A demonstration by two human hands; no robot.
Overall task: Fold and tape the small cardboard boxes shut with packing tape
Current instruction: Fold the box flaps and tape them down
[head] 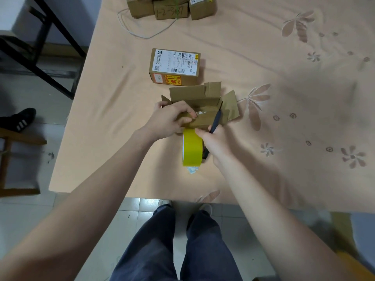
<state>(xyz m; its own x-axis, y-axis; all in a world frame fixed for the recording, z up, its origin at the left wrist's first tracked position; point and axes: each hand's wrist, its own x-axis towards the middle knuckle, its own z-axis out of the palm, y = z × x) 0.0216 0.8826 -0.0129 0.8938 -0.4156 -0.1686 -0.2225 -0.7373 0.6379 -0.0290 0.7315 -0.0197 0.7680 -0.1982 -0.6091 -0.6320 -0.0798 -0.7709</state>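
- The open box (203, 110) lies mid-table (121, 94), its long axis running left to right, the opening turned up and toward the person.
- Its far flaps stand up; the right flap splays out to the right.
- The left hand (170, 120) curls over the box's near flap, fingers clamped on the cardboard.
- The right hand (215, 140) grips a tape dispenser (212, 126); its yellow roll (192, 148) stands on edge, touching the box's near side.
- A sealed box (174, 67) with a shipping label sits just behind the open one, long axis also left to right.
- More boxes (170, 8) are stacked at the far edge, beside a looped white cable (142, 33).
- A paper scrap (191, 169) lies under the roll.
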